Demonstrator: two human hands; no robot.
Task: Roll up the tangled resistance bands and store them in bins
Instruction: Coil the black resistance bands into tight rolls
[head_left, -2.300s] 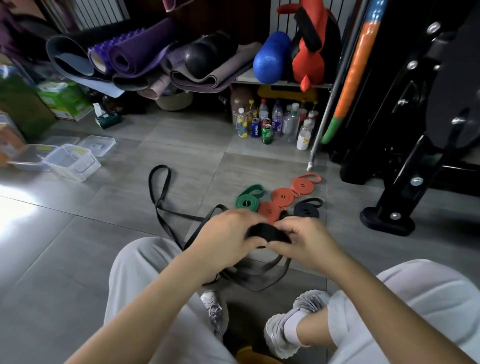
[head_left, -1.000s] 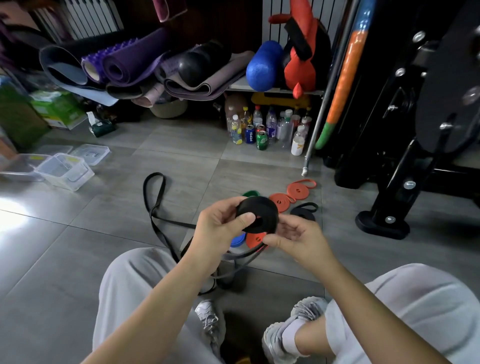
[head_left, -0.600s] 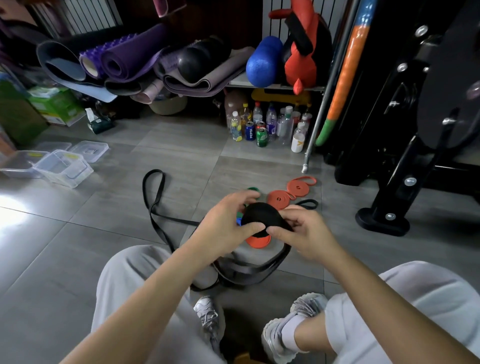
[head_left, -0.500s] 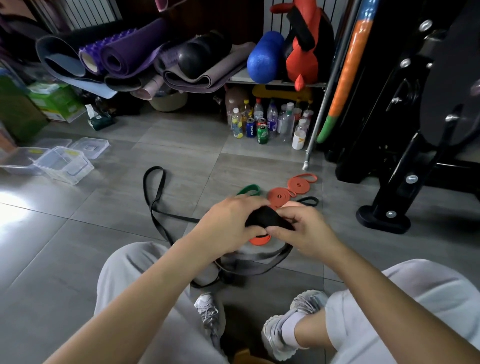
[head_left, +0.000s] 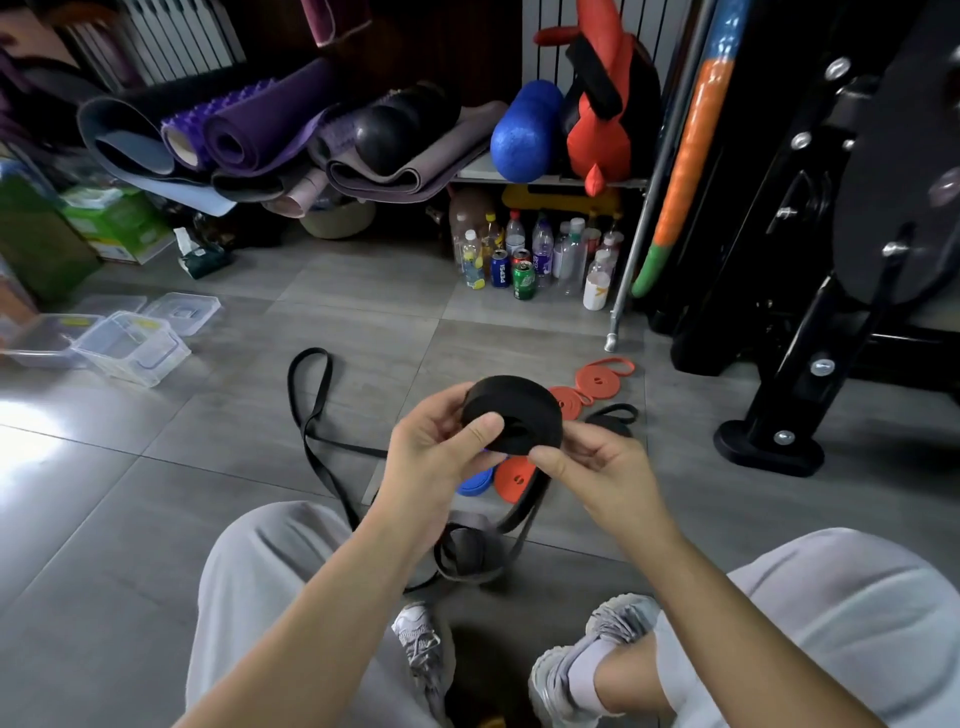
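Observation:
A thick coil of black resistance band (head_left: 511, 410) is held up in front of me. My left hand (head_left: 436, 457) grips its left side, thumb across the face. My right hand (head_left: 592, 462) pinches its lower right edge. The unrolled tail of the black band (head_left: 311, 415) loops over the grey floor to the left and hangs down between my knees. Rolled bands lie on the floor behind the coil: two orange rolls (head_left: 592, 382), another orange roll (head_left: 514, 480), a blue roll (head_left: 475, 483) and a black roll (head_left: 613, 418). Clear plastic bins (head_left: 130, 345) stand at the left.
Bottles and cans (head_left: 524, 260) are grouped under a shelf at the back. Rolled yoga mats (head_left: 260, 135) are stacked at the back left. A black machine frame with a foot (head_left: 769, 447) fills the right. A metal pole (head_left: 634, 249) leans beside it. My shoes (head_left: 426, 649) are below.
The coil has been raised from a low, flat hold and turned upright to face me. More of the tail has been wound on, so the coil is thicker.

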